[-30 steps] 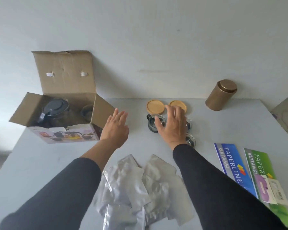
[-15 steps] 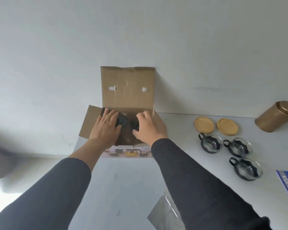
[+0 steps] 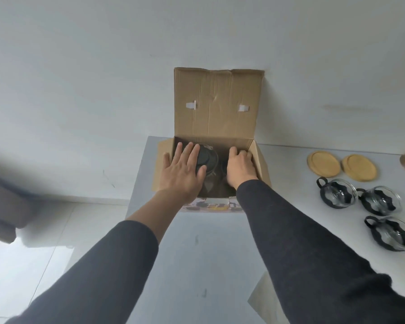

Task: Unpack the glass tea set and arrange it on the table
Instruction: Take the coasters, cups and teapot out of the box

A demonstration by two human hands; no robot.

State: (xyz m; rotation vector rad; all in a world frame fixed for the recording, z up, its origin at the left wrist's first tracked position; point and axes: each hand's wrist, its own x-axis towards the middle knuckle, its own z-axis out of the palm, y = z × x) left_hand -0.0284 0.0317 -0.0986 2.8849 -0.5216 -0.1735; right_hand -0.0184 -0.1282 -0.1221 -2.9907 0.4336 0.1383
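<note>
**Cardboard carton, both hands inside**

Cardboard box (image 3: 216,113), lid flap upright against the wall, at the table's (image 3: 197,253) far left corner. Left hand (image 3: 181,170): fingers straight and spread, lying over the dark-lidded glass teapot (image 3: 207,157) inside. Right hand (image 3: 240,168): fingers curled down into the right side of the box; what they hold, if anything, is hidden. Both forearms cover the carton's front and most of its contents. Right of the box: two wooden coasters (image 3: 323,163), three glass cups (image 3: 337,196) with black holders. Near edge: a sliver of foil wrapping (image 3: 264,298).
</note>
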